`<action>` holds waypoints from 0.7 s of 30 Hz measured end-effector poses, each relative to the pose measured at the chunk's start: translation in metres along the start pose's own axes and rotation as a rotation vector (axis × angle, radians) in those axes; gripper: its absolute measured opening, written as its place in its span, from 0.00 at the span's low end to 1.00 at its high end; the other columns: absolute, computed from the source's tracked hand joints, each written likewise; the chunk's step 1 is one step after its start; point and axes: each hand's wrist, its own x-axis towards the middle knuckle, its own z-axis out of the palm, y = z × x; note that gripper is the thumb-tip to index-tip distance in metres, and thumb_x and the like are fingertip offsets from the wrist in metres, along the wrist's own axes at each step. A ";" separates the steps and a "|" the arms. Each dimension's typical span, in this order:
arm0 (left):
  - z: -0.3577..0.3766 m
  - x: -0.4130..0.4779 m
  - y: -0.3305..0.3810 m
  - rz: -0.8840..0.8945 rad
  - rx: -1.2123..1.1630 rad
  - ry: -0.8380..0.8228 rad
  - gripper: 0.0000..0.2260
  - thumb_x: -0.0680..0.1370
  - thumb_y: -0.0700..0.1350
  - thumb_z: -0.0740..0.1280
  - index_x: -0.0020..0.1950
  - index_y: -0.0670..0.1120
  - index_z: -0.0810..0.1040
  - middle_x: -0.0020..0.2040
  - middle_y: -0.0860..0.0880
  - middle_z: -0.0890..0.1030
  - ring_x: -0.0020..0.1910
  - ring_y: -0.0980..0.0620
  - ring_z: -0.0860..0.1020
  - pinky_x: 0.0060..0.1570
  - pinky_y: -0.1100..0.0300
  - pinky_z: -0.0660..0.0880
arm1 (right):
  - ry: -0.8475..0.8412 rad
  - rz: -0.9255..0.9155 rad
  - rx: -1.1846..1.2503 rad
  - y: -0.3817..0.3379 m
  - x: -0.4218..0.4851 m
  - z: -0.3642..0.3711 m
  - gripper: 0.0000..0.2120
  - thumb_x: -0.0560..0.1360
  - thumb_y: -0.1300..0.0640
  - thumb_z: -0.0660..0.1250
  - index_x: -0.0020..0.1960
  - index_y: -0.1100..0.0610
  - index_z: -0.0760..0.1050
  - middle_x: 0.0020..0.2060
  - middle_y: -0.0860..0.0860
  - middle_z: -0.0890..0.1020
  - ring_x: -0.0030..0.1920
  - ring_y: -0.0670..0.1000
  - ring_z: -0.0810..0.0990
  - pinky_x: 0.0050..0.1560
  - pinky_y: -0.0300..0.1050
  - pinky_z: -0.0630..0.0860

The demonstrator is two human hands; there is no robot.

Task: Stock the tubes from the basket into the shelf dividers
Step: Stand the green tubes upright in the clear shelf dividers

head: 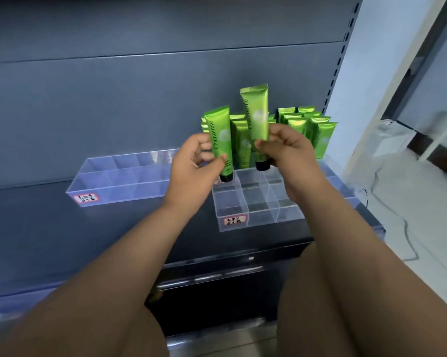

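My left hand [194, 163] pinches a green tube [219, 135] with a black cap, held upright, cap down. My right hand [287, 153] pinches a second green tube [256, 112], also cap down and held a little higher. Both tubes hang over the back rows of a clear acrylic divider tray [258, 217] on the dark shelf. Several green tubes [307, 127] stand in the tray's rear compartments. The front compartments hold nothing. The basket is not in view.
A second clear divider tray [119, 181] with no tubes in it lies to the left on the shelf [37, 228]. Both trays carry red-bordered labels. The shelf's slotted upright [338, 60] rises at right, with white floor and a cable beyond. A lower shelf edge runs below.
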 end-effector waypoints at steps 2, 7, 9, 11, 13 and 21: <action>0.016 0.008 -0.005 0.002 -0.024 -0.025 0.11 0.77 0.33 0.72 0.55 0.42 0.76 0.48 0.40 0.79 0.42 0.51 0.77 0.46 0.59 0.78 | 0.055 -0.007 -0.031 0.001 0.012 -0.010 0.08 0.75 0.64 0.72 0.53 0.59 0.82 0.37 0.49 0.83 0.37 0.44 0.79 0.41 0.39 0.73; 0.053 0.030 -0.014 0.001 -0.016 -0.076 0.15 0.77 0.32 0.72 0.46 0.50 0.72 0.39 0.56 0.74 0.39 0.56 0.76 0.44 0.61 0.76 | 0.132 -0.026 -0.119 0.004 0.032 -0.037 0.04 0.75 0.59 0.74 0.44 0.59 0.80 0.32 0.49 0.74 0.32 0.46 0.71 0.38 0.36 0.70; 0.066 0.036 -0.018 0.011 0.004 -0.101 0.15 0.76 0.31 0.72 0.46 0.49 0.71 0.38 0.59 0.75 0.39 0.59 0.76 0.44 0.62 0.75 | 0.127 -0.062 -0.143 0.007 0.039 -0.046 0.08 0.73 0.60 0.74 0.48 0.64 0.79 0.35 0.54 0.75 0.37 0.49 0.74 0.42 0.43 0.74; 0.078 0.043 -0.021 0.035 0.008 -0.125 0.17 0.76 0.28 0.71 0.45 0.49 0.70 0.33 0.63 0.78 0.35 0.66 0.76 0.43 0.69 0.73 | 0.131 -0.096 -0.188 0.009 0.045 -0.055 0.10 0.72 0.62 0.74 0.51 0.65 0.79 0.37 0.55 0.78 0.39 0.51 0.77 0.46 0.50 0.78; 0.087 0.047 -0.024 0.047 0.012 -0.142 0.18 0.76 0.27 0.70 0.44 0.49 0.70 0.31 0.66 0.78 0.34 0.69 0.76 0.41 0.74 0.72 | 0.146 -0.119 -0.235 0.011 0.049 -0.063 0.10 0.71 0.64 0.73 0.52 0.64 0.79 0.37 0.54 0.82 0.39 0.50 0.80 0.47 0.52 0.80; 0.097 0.056 -0.048 0.049 0.094 -0.191 0.17 0.76 0.30 0.72 0.44 0.49 0.70 0.35 0.58 0.73 0.34 0.66 0.74 0.43 0.67 0.74 | 0.205 -0.158 -0.510 0.027 0.065 -0.089 0.10 0.66 0.60 0.74 0.46 0.58 0.77 0.37 0.53 0.79 0.35 0.54 0.77 0.43 0.51 0.78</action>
